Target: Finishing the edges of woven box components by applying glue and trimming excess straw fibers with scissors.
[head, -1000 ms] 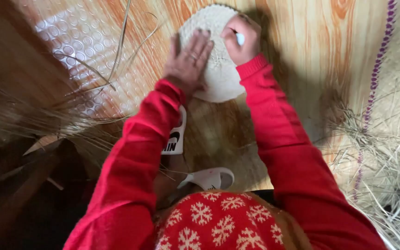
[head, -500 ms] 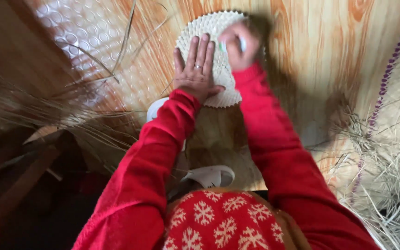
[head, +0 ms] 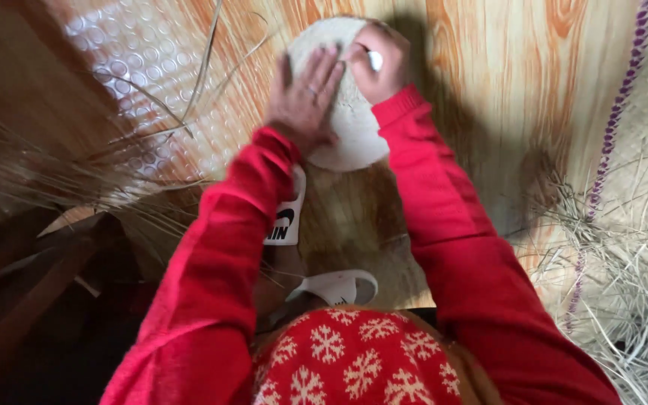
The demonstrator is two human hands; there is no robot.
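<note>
- Head view, hands: left hand (head: 305,97) lies flat with fingers spread, palm down on the near-left part of a pale round woven disc (head: 350,112); right hand (head: 376,64) is curled shut around a small white tool (head: 375,60) at the disc's far edge.
- Head view, the piece: disc rests on the wood-grain floor (head: 489,90), well ahead of the knees, between the two red sleeves (head: 444,217); its near rim shows below the left wrist.
- Head view, doing it well: judging by the grip, the flat palm should pin the disc so it cannot turn; the tool hand should work close to the edge, in small strokes.
- Head view, surroundings: loose straw (head: 624,247) lies to the right, a white slipper (head: 286,214) just beside the left sleeve; best kept apart from the work.
</note>
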